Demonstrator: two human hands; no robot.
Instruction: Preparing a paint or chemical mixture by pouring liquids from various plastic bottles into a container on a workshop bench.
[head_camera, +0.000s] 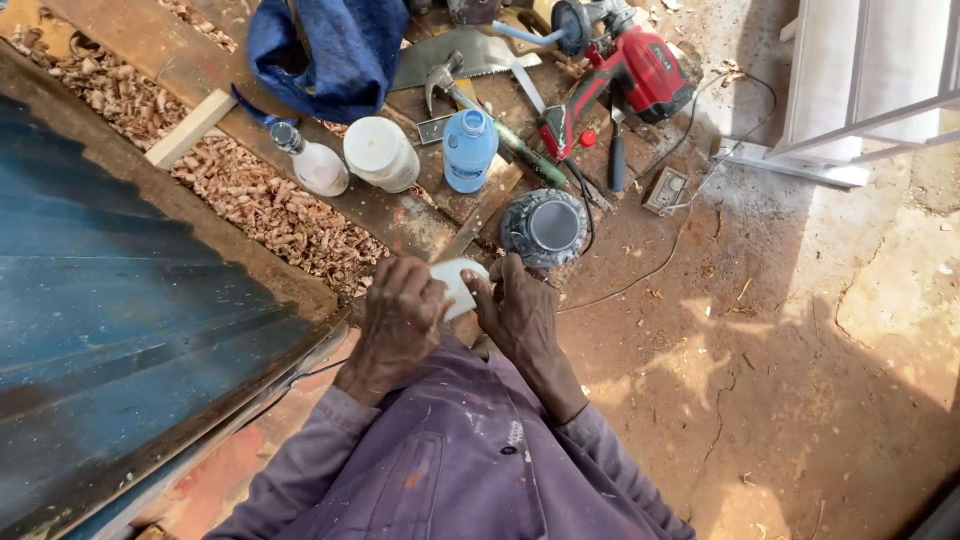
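Cluttered workbench edge (300, 275); hands (400, 320) clasping white block (458, 283).

Outdoor work area in strong sunlight. Cracked reddish dirt floor (800, 380) fills the right, crossed by hard shadows. Blue corrugated metal sheet (110, 330) occupies the near left. Weathered wooden planks (400, 215) run diagonally to the far left, strewn with wood shavings (270, 210). A white frame (860, 90) stands far right.
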